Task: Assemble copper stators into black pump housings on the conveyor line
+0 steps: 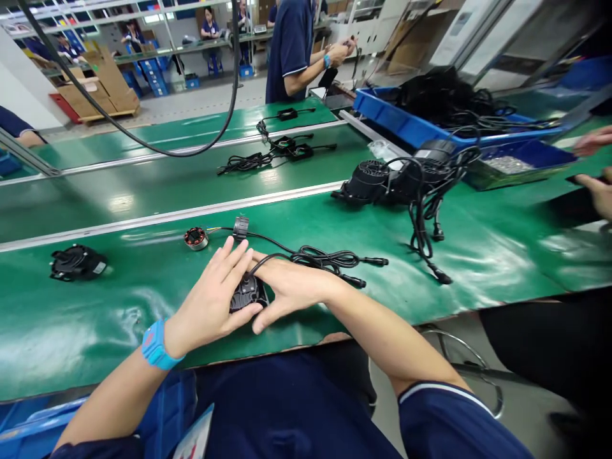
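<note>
Spans a black motor [246, 296], near the front edge of the green table [62, 344], with left hand [208, 296] and right hand [289, 284]. Takes the clock centred on that motor, 12 pointing away from the body. Covers it from 8 o'clock with the left hand, fingers straight, close together and lying over its far side, thumb wide of them by its near side. Flanks it from 3 o'clock with the right hand, thumb well apart from the palm, a sliver of green between. Cannot tell the hold of the right fingertips, hidden behind the left fingers. Lies toward 6 o'clock from the left fingertips, toward 11 from the right thumb tip, nearer to the left hand. Cannot tell the long axis under so much cover.

Has a black cable bundle [329, 256] at 2 o'clock, a black ring [241, 227] at 12, a copper coil [196, 238] at 11.

Carries a white label [100, 268] on another black motor [74, 262], at 9 o'clock, too small to read. Bears red marks on the blue wristband [155, 344] and white badge [196, 437], both illegible. Shows no readable brand.
</note>
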{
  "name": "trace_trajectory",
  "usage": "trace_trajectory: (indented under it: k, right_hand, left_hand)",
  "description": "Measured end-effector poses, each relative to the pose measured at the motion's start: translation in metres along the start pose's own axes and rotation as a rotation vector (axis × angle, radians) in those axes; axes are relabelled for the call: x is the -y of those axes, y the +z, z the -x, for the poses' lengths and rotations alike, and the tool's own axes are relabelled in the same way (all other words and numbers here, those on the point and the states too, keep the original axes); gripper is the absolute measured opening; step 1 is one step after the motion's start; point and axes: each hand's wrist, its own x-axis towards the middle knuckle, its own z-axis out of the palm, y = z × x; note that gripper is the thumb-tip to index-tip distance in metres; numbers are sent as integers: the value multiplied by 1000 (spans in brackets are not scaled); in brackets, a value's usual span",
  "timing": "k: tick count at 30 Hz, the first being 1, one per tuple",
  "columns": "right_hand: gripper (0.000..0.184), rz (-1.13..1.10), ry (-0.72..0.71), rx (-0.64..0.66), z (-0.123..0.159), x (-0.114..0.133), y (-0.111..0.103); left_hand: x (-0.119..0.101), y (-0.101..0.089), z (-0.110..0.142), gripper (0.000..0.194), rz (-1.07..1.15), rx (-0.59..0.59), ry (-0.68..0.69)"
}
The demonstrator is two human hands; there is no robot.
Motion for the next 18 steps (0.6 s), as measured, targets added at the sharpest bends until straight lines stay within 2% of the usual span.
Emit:
trace_trajectory:
  k: [3, 7, 12, 14, 15, 18]
  right_hand:
    - [125, -101, 83, -14, 12, -7, 15]
    - [129, -141, 208, -103, 20, -12, 39]
    - [131, -62, 222, -126, 17, 0, 49]
    - [121, 31, 205, -174, 23, 11, 47]
    - [108, 78, 183, -224, 28, 17, 44]
    - [66, 193, 114, -489, 50, 23, 34]
  left_hand:
    - [-3, 5, 2, 79, 43, 79, -41]
    - [-7, 5, 3, 69, 5, 106, -97]
    - [1, 8, 8, 62, 63, 66, -13]
    - [8, 12, 13, 62, 66, 11, 2]
    - [11, 14, 16, 62, 73, -16, 8]
    - [15, 19, 20, 67, 162, -114, 16]
